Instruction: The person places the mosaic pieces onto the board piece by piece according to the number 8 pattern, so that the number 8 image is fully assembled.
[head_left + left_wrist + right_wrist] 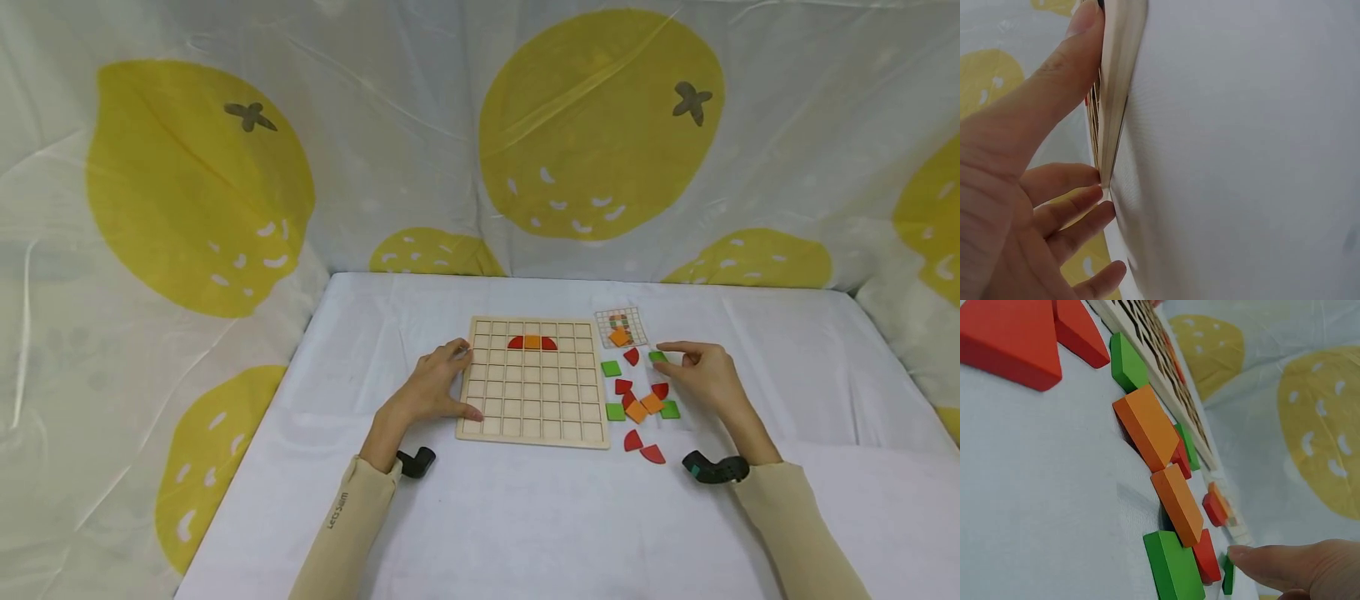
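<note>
A wooden grid board (532, 392) lies on the white cloth, with an orange square (532, 342) between two red quarter-round pieces near its top. My left hand (435, 385) rests at the board's left side, thumb on its face and other fingers spread along the edge. In the left wrist view, that thumb (1066, 75) overlaps the rim. My right hand (705, 372) pinches a green square piece (657, 357) by its edges. In the right wrist view, the thumb (1272, 561) meets this green piece (1229, 575); the index finger is hidden there.
Right of the board lie several loose red, orange and green pieces; two orange squares (637, 411) overlap red ones. A small gridded pattern card (632, 319) with an orange piece on it sits at the back. Lemon-print cloth (405, 150) stands behind the table.
</note>
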`<state>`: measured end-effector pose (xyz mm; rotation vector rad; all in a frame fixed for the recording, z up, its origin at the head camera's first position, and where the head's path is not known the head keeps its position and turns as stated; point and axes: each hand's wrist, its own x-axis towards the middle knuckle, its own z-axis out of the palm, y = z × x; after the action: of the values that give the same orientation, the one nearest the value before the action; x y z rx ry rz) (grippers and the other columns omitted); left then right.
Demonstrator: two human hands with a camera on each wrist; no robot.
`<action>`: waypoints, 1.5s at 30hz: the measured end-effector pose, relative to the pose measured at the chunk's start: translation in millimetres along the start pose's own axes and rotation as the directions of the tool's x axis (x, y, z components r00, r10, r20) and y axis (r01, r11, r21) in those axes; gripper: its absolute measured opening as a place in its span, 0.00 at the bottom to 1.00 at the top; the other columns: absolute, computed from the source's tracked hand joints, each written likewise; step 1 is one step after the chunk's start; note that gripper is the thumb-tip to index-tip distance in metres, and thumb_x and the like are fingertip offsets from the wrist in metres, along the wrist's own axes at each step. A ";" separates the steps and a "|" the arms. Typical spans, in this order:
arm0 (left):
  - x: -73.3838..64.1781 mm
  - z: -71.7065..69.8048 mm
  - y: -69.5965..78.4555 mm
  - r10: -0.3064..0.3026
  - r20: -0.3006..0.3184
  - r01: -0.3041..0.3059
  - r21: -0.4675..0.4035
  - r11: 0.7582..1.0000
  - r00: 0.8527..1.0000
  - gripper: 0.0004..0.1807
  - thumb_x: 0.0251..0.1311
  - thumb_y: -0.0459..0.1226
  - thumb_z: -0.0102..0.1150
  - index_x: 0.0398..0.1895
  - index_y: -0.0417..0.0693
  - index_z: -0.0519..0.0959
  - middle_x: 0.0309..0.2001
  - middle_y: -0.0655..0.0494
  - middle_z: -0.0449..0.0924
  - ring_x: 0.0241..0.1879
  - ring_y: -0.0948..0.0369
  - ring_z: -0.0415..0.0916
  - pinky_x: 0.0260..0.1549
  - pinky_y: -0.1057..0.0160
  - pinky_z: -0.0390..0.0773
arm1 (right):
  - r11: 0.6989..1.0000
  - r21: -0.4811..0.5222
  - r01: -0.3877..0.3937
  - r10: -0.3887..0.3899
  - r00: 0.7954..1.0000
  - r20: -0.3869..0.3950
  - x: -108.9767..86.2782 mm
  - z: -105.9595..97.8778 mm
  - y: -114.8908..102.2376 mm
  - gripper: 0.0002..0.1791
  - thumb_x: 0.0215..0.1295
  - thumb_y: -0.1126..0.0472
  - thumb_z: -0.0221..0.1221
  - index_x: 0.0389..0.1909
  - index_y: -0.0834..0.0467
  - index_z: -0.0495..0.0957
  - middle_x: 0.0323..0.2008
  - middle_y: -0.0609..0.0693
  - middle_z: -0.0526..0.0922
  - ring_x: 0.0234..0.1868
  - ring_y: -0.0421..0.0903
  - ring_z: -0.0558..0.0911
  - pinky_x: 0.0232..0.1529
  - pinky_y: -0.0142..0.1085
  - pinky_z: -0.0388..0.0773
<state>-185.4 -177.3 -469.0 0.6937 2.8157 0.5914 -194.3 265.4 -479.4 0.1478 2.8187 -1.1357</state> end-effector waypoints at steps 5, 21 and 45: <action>0.5 1.0 -0.8 -0.007 0.007 0.007 -0.013 1.000 1.000 0.63 0.43 0.58 0.82 0.78 0.36 0.62 0.78 0.41 0.58 0.78 0.43 0.57 0.71 0.38 0.67 | 1.000 0.011 -0.013 0.013 1.000 0.029 1.5 -3.0 4.5 0.26 0.69 0.52 0.67 0.64 0.60 0.81 0.21 0.49 0.64 0.25 0.47 0.66 0.20 0.35 0.59; -2.2 -0.7 1.2 -0.002 0.015 0.002 -0.001 1.000 1.000 0.63 0.45 0.57 0.81 0.78 0.34 0.61 0.80 0.38 0.56 0.79 0.40 0.56 0.72 0.35 0.66 | 1.000 0.005 -0.022 0.021 0.998 0.064 6.4 -4.1 10.2 0.28 0.66 0.50 0.70 0.62 0.60 0.82 0.22 0.49 0.65 0.30 0.47 0.67 0.23 0.34 0.60; -2.7 0.0 -2.2 -0.027 0.117 0.039 -0.095 0.995 0.993 0.64 0.53 0.55 0.77 0.82 0.36 0.49 0.85 0.43 0.39 0.84 0.45 0.42 0.81 0.37 0.46 | 0.999 0.000 0.038 -0.038 0.997 0.064 9.0 -5.9 17.5 0.26 0.65 0.50 0.71 0.59 0.60 0.84 0.23 0.49 0.65 0.31 0.47 0.66 0.23 0.35 0.59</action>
<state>-183.9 -180.3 -469.8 0.6403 2.6670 0.6552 -201.3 282.5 -488.3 0.0574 2.7772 -1.1254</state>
